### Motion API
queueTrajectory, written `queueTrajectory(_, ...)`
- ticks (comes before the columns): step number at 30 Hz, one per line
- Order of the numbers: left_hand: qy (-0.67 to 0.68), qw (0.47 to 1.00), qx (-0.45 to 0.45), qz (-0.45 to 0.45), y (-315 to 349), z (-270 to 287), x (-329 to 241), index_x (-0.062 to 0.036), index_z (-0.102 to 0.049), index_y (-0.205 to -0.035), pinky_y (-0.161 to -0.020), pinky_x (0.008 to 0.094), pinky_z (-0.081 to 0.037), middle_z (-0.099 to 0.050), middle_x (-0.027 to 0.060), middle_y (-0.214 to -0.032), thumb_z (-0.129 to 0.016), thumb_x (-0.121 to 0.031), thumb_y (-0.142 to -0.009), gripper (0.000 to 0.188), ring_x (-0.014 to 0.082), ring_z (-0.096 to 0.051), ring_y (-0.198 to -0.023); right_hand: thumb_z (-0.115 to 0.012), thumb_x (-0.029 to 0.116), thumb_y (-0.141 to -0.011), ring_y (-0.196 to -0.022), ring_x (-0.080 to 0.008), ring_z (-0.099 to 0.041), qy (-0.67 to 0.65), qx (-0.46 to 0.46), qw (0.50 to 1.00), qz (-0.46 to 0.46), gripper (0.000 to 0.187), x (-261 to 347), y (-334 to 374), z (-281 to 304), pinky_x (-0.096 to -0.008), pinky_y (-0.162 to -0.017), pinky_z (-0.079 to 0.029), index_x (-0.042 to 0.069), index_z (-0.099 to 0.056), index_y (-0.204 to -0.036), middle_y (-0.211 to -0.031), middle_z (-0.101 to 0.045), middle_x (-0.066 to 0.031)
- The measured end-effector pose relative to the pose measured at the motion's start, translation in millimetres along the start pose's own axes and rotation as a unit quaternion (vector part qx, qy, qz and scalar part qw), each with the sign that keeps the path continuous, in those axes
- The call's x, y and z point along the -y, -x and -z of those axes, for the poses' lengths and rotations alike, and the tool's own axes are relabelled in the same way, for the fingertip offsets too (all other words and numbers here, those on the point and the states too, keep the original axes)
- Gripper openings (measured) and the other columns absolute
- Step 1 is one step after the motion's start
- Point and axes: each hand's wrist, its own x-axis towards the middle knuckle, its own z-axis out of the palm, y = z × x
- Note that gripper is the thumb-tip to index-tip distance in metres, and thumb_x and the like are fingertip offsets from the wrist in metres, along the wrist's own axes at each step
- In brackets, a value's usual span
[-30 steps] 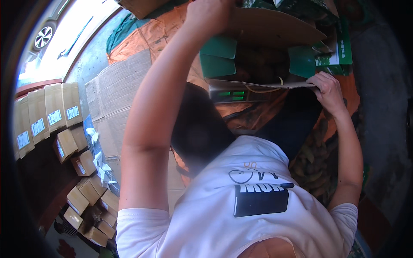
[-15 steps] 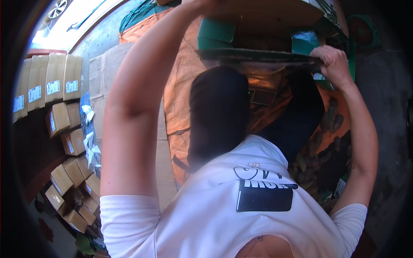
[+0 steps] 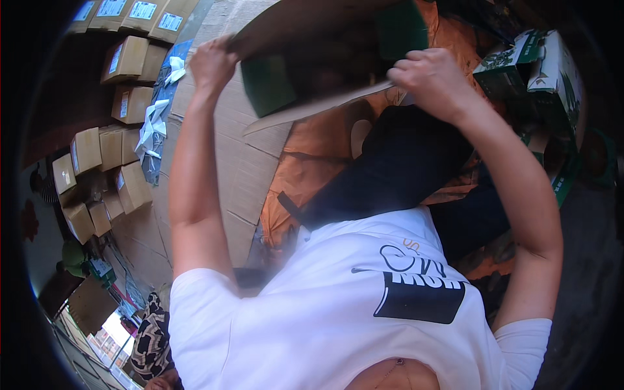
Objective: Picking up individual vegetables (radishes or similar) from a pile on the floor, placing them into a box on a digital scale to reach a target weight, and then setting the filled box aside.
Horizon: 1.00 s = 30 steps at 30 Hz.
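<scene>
A cardboard box (image 3: 292, 29) with raised flaps hangs tilted between my hands at the top of the head view. Brown cardboard shows on its long flaps, while its short flaps (image 3: 268, 88) are green. My left hand (image 3: 213, 65) is closed on the box's left edge, the fingers partly hidden. At the near right corner, my right hand (image 3: 429, 81) grips the rim of the near long flap. The inside of the box is dark, and I cannot make out its contents. Below it are my bent legs in dark trousers (image 3: 390, 169).
Green-and-white cartons (image 3: 552, 71) stand at the right. Several taped brown boxes (image 3: 130, 55) line the left side, many with white labels. Flattened cardboard (image 3: 227, 175) and an orange sheet (image 3: 309, 169) cover the floor. Another person's patterned sleeve (image 3: 153, 338) shows at lower left.
The box has swung leftward from over my knees, still held in both hands. My view and body have turned, so the stacked brown boxes appear higher and the green-and-white cartons come into view.
</scene>
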Motion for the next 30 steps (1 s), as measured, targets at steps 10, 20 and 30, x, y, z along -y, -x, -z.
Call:
queueTrajectory(10,-0.187,0.961,0.161,-0.128,98,53,247,-0.0132,-0.068,-0.117,-0.077,0.0487,-0.053,-0.071,0.0138,-0.102,-0.059,-0.014,-0.089,0.029,0.0375,-0.066,-0.092,-0.061,0.019,-0.079,-0.077,-0.0284,-0.072,-0.375,-0.002,0.925,0.065,0.016,250,-108,-71,-0.0413,-0.059,-0.054,0.015,-0.076,-0.077,-0.077,-0.073,-0.0073)
queueTrajectory(20,-0.184,0.939,0.276,0.093,258,58,351,-0.0109,-0.069,-0.115,-0.088,0.0488,-0.051,-0.069,0.0188,-0.107,-0.064,-0.009,-0.085,0.03,0.0394,-0.064,-0.101,-0.065,0.016,-0.077,-0.088,-0.0365,-0.071,-0.472,0.036,0.878,0.072,0.017,249,-121,-40,-0.0486,-0.071,-0.056,0.013,-0.073,-0.091,-0.09,-0.073,-0.0146)
queueTrajectory(30,-0.081,0.835,0.498,0.22,144,-10,357,-0.004,-0.06,-0.134,-0.093,0.041,-0.055,-0.068,0.0156,-0.124,-0.086,0.005,-0.061,0.077,0.0261,-0.065,-0.111,-0.066,0.006,-0.083,-0.083,-0.0264,-0.069,-0.313,-0.34,0.861,-0.213,0.016,72,58,11,-0.0376,-0.073,-0.056,0.01,-0.069,-0.098,-0.089,-0.068,-0.0078)
